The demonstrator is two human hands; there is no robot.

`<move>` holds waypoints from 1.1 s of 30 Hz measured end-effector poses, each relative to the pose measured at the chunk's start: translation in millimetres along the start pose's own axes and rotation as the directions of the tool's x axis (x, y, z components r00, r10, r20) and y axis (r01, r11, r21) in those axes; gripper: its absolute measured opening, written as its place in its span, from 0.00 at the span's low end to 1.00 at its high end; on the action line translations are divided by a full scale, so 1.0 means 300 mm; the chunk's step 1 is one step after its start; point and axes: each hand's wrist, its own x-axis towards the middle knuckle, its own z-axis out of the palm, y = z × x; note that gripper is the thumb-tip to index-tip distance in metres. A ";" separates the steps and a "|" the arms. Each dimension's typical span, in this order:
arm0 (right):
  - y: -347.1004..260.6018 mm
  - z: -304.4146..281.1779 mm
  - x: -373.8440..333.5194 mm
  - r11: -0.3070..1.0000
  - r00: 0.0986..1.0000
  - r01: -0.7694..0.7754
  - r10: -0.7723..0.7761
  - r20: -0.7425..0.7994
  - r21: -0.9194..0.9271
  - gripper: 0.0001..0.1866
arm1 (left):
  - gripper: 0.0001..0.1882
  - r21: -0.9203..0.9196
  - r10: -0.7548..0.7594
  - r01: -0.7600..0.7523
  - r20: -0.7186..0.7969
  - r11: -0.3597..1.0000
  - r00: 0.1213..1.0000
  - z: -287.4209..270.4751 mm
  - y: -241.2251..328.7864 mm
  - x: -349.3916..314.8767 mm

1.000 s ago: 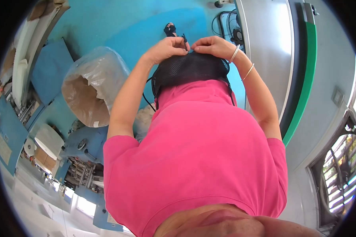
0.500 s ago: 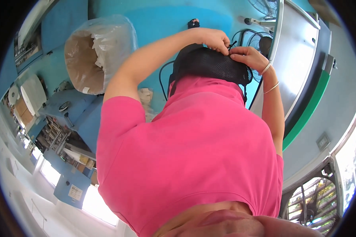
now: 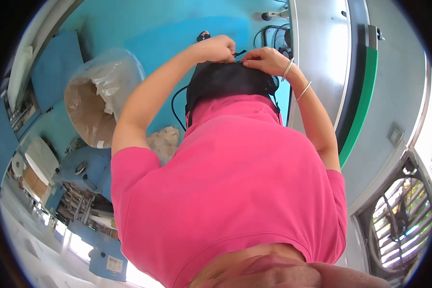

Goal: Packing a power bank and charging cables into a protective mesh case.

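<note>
Head view: both hands are at the 12 o'clock side, working on a black bag (image 3: 230, 81) held against the waist of a pink shirt (image 3: 230, 182). Step in hand, in the inspector's judgement: handling a short black cord (image 3: 241, 53) at the bag's far edge. The next move would call for a close two-handed pinch, with the edge kept steady.

Left hand (image 3: 217, 49): fingers curled nearly closed, tips at the cord and apparently gripping it; exact contact is partly hidden. Right hand (image 3: 266, 61): thumb and forefinger drawn almost together at the bag's edge, seemingly pinching it; remaining fingers bent loosely. Only a small gap separates the two hands.

Surroundings: a clear plastic sack (image 3: 122, 77) stands at 10 o'clock, a pale cloth heap (image 3: 165, 143) lies at 9 o'clock, and a fan (image 3: 279, 41) stands at 1 o'clock. Two bangles (image 3: 287, 70) sit on the right forearm.
</note>
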 end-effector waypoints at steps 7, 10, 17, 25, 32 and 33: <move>0.007 0.015 -0.025 0.998 0.992 0.066 -0.063 -0.107 0.018 0.13 | 0.09 -0.134 -0.092 0.091 -0.006 0.987 0.996 -0.053 -0.043 -0.121; -0.004 0.031 -0.032 0.988 0.971 0.148 -0.155 -0.184 -0.052 0.12 | 0.09 -0.219 -0.125 0.120 -0.009 0.968 0.992 -0.067 -0.092 -0.172; -0.010 0.053 -0.011 0.979 0.959 0.180 -0.196 -0.206 -0.094 0.10 | 0.08 -0.522 -0.191 0.161 -0.003 0.838 0.982 -0.069 -0.171 -0.190; 0.010 0.039 -0.014 0.976 0.956 0.215 -0.218 -0.196 -0.035 0.09 | 0.07 -0.555 -0.226 0.185 -0.006 0.811 0.974 -0.066 -0.134 -0.204; 0.033 0.043 -0.064 0.990 0.967 0.104 -0.079 -0.243 0.095 0.11 | 0.06 -0.428 -0.182 0.141 -0.056 0.893 0.982 -0.042 -0.073 -0.167; 0.046 0.050 -0.072 0.987 0.962 0.119 -0.087 -0.259 0.110 0.11 | 0.06 -0.419 -0.179 0.142 -0.050 0.897 0.983 -0.045 -0.076 -0.162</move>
